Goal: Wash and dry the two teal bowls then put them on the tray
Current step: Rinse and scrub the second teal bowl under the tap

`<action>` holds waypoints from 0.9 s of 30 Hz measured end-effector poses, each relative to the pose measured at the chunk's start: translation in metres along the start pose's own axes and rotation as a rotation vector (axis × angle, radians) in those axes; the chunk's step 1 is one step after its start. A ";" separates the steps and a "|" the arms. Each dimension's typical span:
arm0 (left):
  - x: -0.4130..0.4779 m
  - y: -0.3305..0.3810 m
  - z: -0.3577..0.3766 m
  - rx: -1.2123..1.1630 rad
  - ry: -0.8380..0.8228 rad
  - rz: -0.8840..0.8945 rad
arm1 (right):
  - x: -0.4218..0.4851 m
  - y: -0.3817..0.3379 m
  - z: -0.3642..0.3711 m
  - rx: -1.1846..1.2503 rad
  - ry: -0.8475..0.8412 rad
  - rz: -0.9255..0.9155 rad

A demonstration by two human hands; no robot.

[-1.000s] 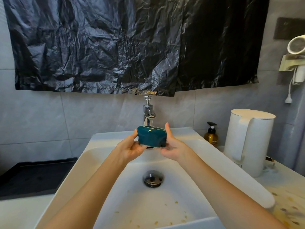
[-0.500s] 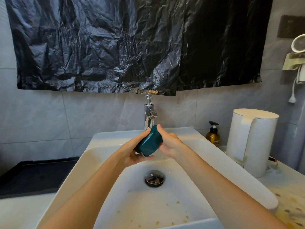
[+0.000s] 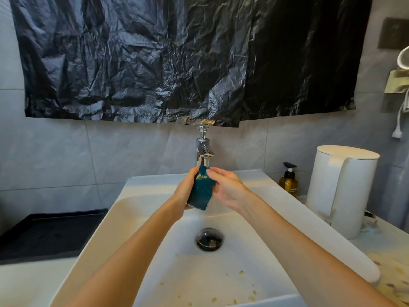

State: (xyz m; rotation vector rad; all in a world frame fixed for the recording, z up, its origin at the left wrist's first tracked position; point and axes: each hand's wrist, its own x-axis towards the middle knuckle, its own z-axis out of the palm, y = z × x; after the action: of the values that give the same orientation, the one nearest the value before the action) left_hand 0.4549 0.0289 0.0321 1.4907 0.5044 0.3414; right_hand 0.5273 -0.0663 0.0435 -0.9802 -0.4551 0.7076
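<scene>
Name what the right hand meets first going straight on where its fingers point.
The bowl: the right hand points up and left at it, at or on its rim. The left hand grips the bowl's far side.

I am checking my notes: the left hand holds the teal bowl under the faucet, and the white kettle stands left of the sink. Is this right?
No. The head view shows the white kettle right of the sink, not left. The left hand does hold the teal bowl under the faucet.
</scene>
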 end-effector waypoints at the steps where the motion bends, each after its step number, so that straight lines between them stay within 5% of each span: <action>1: 0.001 0.002 0.004 0.006 -0.002 0.008 | 0.001 0.001 -0.001 -0.030 0.019 -0.005; 5: 0.010 0.010 0.010 0.080 0.032 0.056 | 0.001 -0.001 -0.008 -0.142 0.019 -0.009; 9: 0.011 0.010 0.029 -0.045 0.014 0.080 | 0.004 -0.004 -0.013 -0.002 0.074 -0.034; 14: 0.019 -0.001 0.037 0.030 -0.009 0.315 | 0.005 -0.008 -0.019 0.004 0.121 -0.030; 21: 0.014 0.010 0.029 -0.086 0.001 0.018 | 0.002 -0.002 -0.014 -0.135 0.056 -0.015; 27: 0.009 0.004 0.026 -0.003 0.017 -0.001 | -0.005 -0.004 -0.012 -0.234 0.064 -0.063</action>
State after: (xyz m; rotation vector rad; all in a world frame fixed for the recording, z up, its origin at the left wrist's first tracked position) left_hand 0.4763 0.0115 0.0355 1.4857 0.5180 0.3548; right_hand 0.5330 -0.0789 0.0411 -1.1991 -0.5184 0.5727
